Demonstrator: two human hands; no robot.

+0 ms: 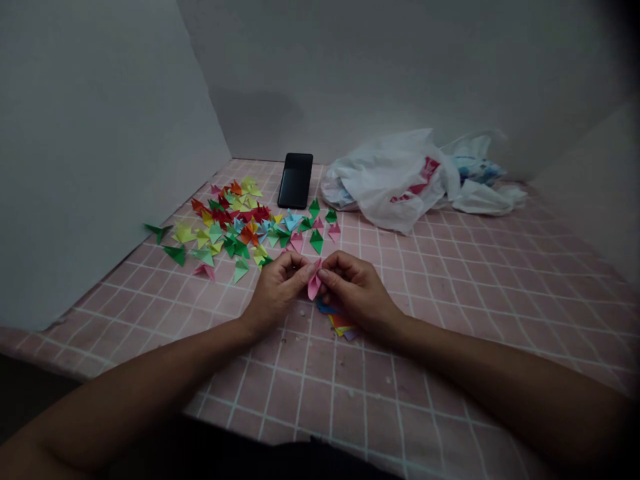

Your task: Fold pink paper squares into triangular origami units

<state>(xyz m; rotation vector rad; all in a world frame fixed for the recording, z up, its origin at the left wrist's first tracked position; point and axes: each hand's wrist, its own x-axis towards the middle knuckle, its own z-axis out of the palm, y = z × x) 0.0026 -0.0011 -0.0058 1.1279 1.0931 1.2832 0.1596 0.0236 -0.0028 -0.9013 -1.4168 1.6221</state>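
Between my two hands is a small folded pink paper (314,285), its pointed lower end showing. My left hand (281,283) pinches its left side between thumb and fingers. The thumb and fingers of my right hand (357,287) are closed on its right side. Partly hidden under my right hand, a stack of coloured paper sheets (341,323) in blue, orange, yellow and purple lies on the table. Beyond my left hand, a pile of folded paper cranes (230,223) spreads out in red, orange, yellow, green, blue and pink.
A black phone (295,181) leans upright behind the cranes. To its right lies a crumpled white plastic bag (385,177) with red print, beside another bag (480,173) with blue markings. Walls border the pink checked tablecloth (450,280) at the left, back and right.
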